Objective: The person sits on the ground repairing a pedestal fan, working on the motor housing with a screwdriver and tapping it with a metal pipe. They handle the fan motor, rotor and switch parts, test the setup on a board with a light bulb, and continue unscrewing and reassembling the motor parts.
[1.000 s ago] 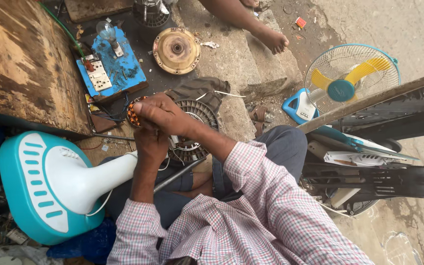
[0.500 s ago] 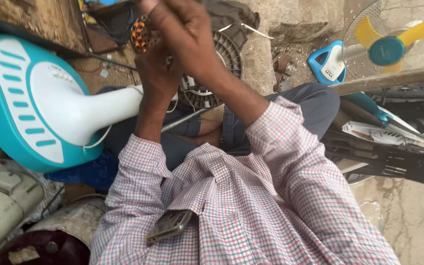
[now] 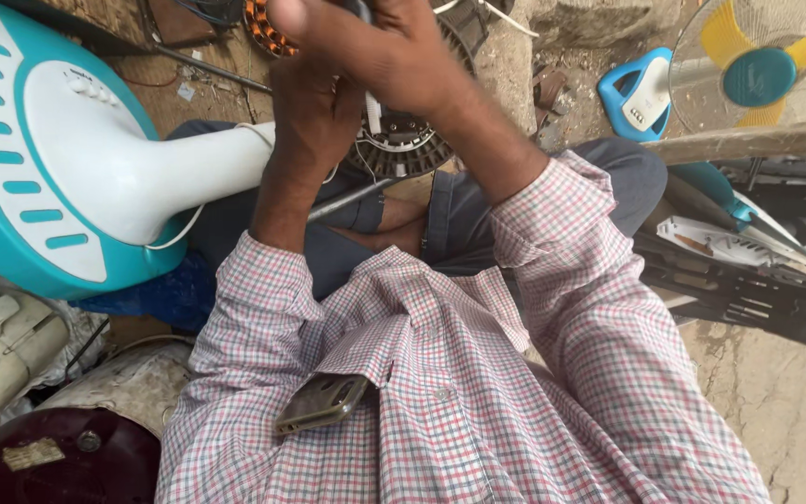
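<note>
Both hands work at a fan motor [image 3: 403, 140] held over the lap, steadied there. The left hand [image 3: 314, 112] closes on its near side; the right hand [image 3: 375, 51] clamps over the top — what its fingers pinch is hidden. The fan base [image 3: 67, 159] lies just left.

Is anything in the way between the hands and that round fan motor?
Nothing visible. The left hand and right hand are already right against the fan motor and its copper winding, held above the lap; exact finger contact is hidden.
</note>
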### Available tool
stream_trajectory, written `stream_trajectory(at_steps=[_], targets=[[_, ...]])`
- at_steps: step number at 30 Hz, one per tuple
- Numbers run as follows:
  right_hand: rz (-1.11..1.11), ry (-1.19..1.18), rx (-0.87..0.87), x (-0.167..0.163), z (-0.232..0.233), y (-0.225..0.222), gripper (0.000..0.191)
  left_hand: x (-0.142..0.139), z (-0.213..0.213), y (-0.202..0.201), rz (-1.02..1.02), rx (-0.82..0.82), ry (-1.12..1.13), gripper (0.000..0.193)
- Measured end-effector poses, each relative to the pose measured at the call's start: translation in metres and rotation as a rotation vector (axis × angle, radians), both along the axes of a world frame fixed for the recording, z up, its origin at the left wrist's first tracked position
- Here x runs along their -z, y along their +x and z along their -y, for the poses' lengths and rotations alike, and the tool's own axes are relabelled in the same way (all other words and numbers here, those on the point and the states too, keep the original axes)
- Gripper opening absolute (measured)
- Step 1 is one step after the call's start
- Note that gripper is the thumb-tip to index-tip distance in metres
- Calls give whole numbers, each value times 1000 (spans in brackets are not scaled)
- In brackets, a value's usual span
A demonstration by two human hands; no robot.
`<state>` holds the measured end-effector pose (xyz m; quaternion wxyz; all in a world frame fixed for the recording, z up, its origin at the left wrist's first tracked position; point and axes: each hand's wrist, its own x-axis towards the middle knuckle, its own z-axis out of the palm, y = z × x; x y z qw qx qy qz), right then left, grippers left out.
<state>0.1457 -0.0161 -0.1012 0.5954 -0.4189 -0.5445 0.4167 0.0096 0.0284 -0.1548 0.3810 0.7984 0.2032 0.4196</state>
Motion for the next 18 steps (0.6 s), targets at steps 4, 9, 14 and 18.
stream_trajectory(at_steps=[4,9,14,18], targets=[[-29,251,215,28,-4,-1,16,5,-3,2,122,-13,-14,20],[-9,4,-50,46,2,7,16,4,-7,-2,12,30,101,13],[213,198,76,20,-2,7,18,1,-6,-3,131,19,69,11],[160,157,-220,6,-13,10,24,-2,-5,-1,47,31,-16,10]])
